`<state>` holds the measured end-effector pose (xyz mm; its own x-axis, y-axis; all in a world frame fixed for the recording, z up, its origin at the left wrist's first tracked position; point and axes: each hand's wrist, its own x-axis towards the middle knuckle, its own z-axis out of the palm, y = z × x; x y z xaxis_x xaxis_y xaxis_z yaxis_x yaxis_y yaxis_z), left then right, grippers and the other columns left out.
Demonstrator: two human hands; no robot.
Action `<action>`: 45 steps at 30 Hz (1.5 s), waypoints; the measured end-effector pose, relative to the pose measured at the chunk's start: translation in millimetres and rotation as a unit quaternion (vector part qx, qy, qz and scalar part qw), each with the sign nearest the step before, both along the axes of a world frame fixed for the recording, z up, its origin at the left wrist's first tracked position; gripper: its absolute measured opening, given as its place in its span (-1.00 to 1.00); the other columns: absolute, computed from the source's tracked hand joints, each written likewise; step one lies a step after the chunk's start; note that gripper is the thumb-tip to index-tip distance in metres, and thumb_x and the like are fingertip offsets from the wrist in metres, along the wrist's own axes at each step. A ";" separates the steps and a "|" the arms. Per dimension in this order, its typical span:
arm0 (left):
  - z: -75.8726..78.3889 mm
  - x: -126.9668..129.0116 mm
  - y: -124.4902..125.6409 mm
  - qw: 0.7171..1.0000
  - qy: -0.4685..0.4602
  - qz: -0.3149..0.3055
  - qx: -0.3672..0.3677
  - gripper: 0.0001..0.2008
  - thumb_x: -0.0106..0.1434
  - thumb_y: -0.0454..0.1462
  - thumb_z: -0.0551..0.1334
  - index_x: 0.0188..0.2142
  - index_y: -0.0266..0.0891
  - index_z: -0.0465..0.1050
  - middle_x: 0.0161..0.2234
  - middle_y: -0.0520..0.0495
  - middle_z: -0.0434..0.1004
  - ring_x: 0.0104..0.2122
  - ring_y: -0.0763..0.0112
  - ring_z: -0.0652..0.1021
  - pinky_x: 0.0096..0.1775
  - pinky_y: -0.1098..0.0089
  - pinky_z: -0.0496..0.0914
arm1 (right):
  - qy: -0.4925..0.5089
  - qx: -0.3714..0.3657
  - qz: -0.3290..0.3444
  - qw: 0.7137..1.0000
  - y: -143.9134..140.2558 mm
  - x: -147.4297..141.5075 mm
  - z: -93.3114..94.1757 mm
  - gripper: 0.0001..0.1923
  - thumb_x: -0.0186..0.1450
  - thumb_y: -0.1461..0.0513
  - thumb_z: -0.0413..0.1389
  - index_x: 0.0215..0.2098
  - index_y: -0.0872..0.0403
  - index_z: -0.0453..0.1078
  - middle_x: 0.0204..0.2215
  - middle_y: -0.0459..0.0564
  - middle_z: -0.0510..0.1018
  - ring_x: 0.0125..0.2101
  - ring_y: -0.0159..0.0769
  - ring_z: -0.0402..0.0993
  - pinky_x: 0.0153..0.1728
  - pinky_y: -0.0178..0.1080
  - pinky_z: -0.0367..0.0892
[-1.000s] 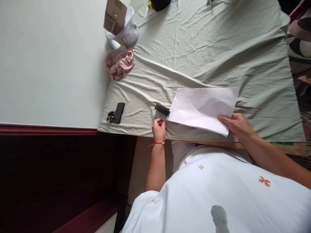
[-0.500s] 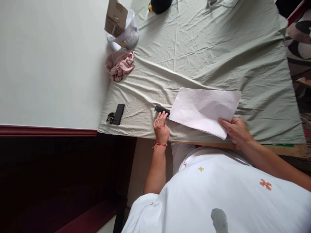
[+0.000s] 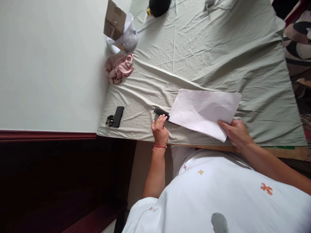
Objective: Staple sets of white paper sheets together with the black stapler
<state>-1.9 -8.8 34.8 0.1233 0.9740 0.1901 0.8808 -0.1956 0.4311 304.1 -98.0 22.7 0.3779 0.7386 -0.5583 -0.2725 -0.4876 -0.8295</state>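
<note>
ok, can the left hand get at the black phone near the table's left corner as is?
Probably yes. The left hand rests with fingertips at the small black bar, and the black phone lies apart to its left on the green sheet. Only bare sheet lies between them, so a sideways reach looks free.

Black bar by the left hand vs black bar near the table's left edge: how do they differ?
The black bar by the left hand is slimmer; the black bar near the left edge is wider. The first is touched by the left hand and lies beside the white paper; the second lies untouched, with sunglasses against it. The first lies slantwise, the second nearly straight. Both are black, flat, and rest on the green sheet.
</note>
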 end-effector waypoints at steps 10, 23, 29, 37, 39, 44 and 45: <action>-17.1 -2.5 1.3 0.999 -0.017 -0.018 0.034 -0.38 0.17 -0.58 0.04 0.07 -0.14 0.63 0.21 -0.12 0.60 0.29 0.27 0.52 0.35 0.11 0.34 | 0.000 0.002 -0.020 1.000 1.7 -1.9 -2.6 -0.85 0.06 0.15 0.35 -0.57 0.01 0.53 -0.58 -0.08 0.58 -0.58 -0.39 0.38 -0.61 -0.35 0.30; -25.5 -11.2 -21.4 0.977 -0.169 0.110 0.065 -0.65 0.42 -0.29 0.12 0.12 -0.23 0.53 0.17 -0.27 0.60 0.17 0.27 0.60 0.07 0.30 0.55 | 0.041 -0.048 0.064 0.996 -31.7 53.0 11.4 -0.68 -0.10 0.10 0.50 -0.45 0.09 0.60 -0.46 0.00 0.67 -0.50 -0.31 0.48 -0.56 -0.33 0.43; -38.8 -12.4 -39.8 0.969 -0.239 0.055 -0.045 -0.71 0.48 -0.14 0.11 -0.10 -0.23 0.55 -0.24 -0.15 0.72 -0.21 0.35 0.70 -0.10 0.36 0.55 | 0.036 -0.066 0.069 0.995 -42.4 75.6 12.9 -0.68 -0.11 0.15 0.54 -0.45 0.08 0.62 -0.42 0.04 0.68 -0.43 -0.27 0.54 -0.44 -0.30 0.52; -32.0 -8.0 -25.8 0.983 -0.165 -0.074 -0.037 -0.77 0.45 -0.25 0.15 -0.11 -0.21 0.59 -0.37 -0.08 0.68 -0.27 0.31 0.65 -0.10 0.33 0.48 | -0.078 -0.111 0.071 0.988 -26.7 87.9 7.5 -0.78 -0.01 0.21 0.51 -0.46 0.16 0.64 -0.45 0.04 0.66 -0.48 -0.39 0.43 -0.51 -0.39 0.33; -34.4 -5.5 -22.8 0.984 -0.145 -0.099 -0.036 -0.77 0.43 -0.29 0.14 -0.11 -0.19 0.60 -0.37 -0.07 0.67 -0.27 0.30 0.63 -0.11 0.32 0.47 | -0.068 -0.090 0.052 0.992 -28.9 90.0 3.2 -0.72 -0.06 0.19 0.53 -0.42 0.15 0.67 -0.40 0.06 0.69 -0.43 -0.34 0.48 -0.47 -0.36 0.37; -40.8 -0.4 -26.0 0.989 -0.093 -0.114 0.002 -0.76 0.43 -0.31 0.13 -0.13 -0.19 0.60 -0.25 -0.15 0.69 -0.22 0.23 0.61 -0.10 0.27 0.43 | -0.085 -0.104 0.003 0.991 -32.9 83.4 3.7 -0.73 -0.10 0.19 0.55 -0.49 0.13 0.65 -0.44 0.04 0.66 -0.46 -0.39 0.42 -0.48 -0.39 0.35; -41.3 -0.2 -27.2 0.990 -0.086 -0.115 0.005 -0.76 0.43 -0.31 0.13 -0.13 -0.19 0.60 -0.26 -0.15 0.69 -0.23 0.23 0.60 -0.10 0.27 0.43 | -0.090 -0.104 0.001 0.990 -33.2 81.7 4.1 -0.71 -0.12 0.17 0.55 -0.50 0.13 0.65 -0.45 0.04 0.66 -0.46 -0.39 0.41 -0.49 -0.39 0.35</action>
